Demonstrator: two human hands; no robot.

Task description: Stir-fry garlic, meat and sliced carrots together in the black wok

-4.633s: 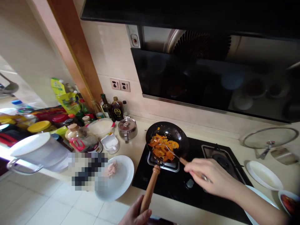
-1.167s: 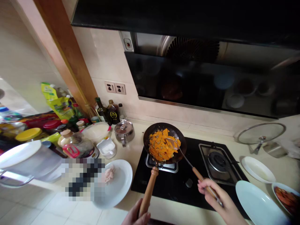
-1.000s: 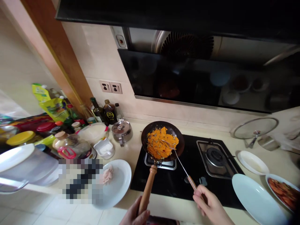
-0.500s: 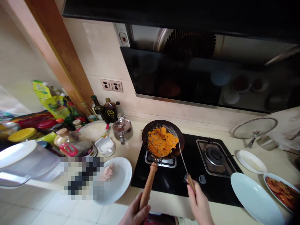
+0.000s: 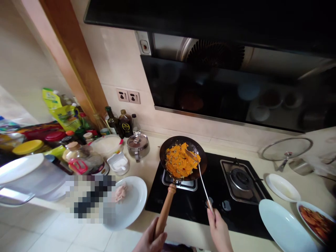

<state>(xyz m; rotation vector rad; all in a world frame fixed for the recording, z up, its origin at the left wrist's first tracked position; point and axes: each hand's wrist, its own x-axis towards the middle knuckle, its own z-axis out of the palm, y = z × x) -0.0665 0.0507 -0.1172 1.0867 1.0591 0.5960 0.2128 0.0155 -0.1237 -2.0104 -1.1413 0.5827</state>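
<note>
A dark wok (image 5: 164,146) sits over the left burner, holding orange sliced food (image 5: 181,159) that looks like carrot with small chopped bits. My left hand (image 5: 152,236) is wrapped around the wok's wooden handle (image 5: 164,213) at the front. In my right hand (image 5: 219,229) is the grip of a long metal spatula (image 5: 203,180), closed around it. The spatula's blade lies among the orange slices at the wok's right side, partly covered by them.
Left of the stove is a white plate (image 5: 133,203) with pale meat-like strips, plus a lidded glass pot (image 5: 138,145), bottles and jars. To the right are a free burner (image 5: 240,178), a pale oval plate (image 5: 285,224), a small dish (image 5: 282,188) and a glass lid (image 5: 287,145).
The spatula's blade has turned over and shifted slightly down and right in the wok, among the slices. My right hand is a bit lower. The left hand still grips the handle.
</note>
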